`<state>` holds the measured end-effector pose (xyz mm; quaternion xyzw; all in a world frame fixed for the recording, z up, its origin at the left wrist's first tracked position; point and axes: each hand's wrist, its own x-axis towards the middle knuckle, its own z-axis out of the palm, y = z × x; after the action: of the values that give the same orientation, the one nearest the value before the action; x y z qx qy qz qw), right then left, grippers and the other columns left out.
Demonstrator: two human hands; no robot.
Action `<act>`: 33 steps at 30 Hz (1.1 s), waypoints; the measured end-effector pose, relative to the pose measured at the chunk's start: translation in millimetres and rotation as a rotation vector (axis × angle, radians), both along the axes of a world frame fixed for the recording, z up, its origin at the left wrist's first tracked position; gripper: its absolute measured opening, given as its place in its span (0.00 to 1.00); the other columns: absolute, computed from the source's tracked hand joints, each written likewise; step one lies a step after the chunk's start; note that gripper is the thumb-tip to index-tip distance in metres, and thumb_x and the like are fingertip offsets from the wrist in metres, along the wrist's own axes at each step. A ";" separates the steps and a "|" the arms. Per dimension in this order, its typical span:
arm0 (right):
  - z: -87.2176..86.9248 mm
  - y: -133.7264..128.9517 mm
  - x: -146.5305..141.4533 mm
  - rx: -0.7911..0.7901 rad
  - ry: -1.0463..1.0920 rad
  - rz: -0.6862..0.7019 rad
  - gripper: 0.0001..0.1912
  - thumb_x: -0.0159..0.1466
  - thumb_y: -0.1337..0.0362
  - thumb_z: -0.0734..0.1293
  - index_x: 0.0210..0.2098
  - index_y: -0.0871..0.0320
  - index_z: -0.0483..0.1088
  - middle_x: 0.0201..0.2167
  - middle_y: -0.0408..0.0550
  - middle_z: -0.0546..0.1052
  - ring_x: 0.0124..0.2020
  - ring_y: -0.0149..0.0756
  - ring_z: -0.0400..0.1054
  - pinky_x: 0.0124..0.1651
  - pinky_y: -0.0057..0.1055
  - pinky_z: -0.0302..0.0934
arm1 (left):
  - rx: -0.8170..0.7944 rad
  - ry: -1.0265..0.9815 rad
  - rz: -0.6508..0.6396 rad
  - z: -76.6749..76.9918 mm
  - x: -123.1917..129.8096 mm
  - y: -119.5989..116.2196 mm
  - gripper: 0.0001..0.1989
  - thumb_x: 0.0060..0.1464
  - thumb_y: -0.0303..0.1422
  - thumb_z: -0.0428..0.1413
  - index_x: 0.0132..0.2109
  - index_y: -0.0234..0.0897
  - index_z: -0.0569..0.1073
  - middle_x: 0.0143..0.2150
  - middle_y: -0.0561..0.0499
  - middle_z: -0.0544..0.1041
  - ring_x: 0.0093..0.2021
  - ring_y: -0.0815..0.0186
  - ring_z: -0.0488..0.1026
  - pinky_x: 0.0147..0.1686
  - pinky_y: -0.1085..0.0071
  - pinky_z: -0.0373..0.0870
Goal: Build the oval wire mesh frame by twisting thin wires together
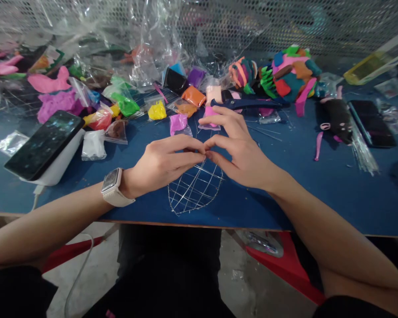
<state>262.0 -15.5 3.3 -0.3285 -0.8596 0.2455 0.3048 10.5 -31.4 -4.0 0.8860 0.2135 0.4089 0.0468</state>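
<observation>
A wire frame (pixel 195 191), bent into a leaf-like outline with crossing wires inside, lies at the blue table's front edge with its point toward me. My left hand (pixel 167 161), wearing a watch (pixel 114 184) on its wrist, pinches the frame's far end between thumb and fingers. From the other side my right hand (pixel 237 148) pinches the same end, the fingertips of both hands meeting there. My fingers hide the exact spot where the wires are gripped. Just beyond my right hand lie dark-handled pliers (pixel 248 104).
Bagged clay lies behind my hands, including orange (pixel 194 96) and yellow (pixel 157 110) pieces. A phone (pixel 46 143) rests on a white stand at left. To the right are a multicoloured clay figure (pixel 293 73), a black clay animal (pixel 336 119), a wire bundle (pixel 365 152) and another phone (pixel 373 123).
</observation>
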 end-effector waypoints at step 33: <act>11.0 18.3 13.0 -0.730 0.083 0.315 0.14 0.73 0.50 0.74 0.40 0.54 0.85 0.72 0.52 0.73 0.71 0.54 0.68 0.77 0.57 0.59 | -0.124 -0.051 -0.149 0.2 3.4 -3.4 0.04 0.68 0.23 0.66 0.46 0.36 0.84 0.49 0.47 0.88 0.47 0.69 0.87 0.49 0.76 0.85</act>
<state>275.1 2.8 14.4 -0.2694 -0.7426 0.5917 0.1609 13.8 -34.7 -3.8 0.8842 0.1705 0.4127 0.1371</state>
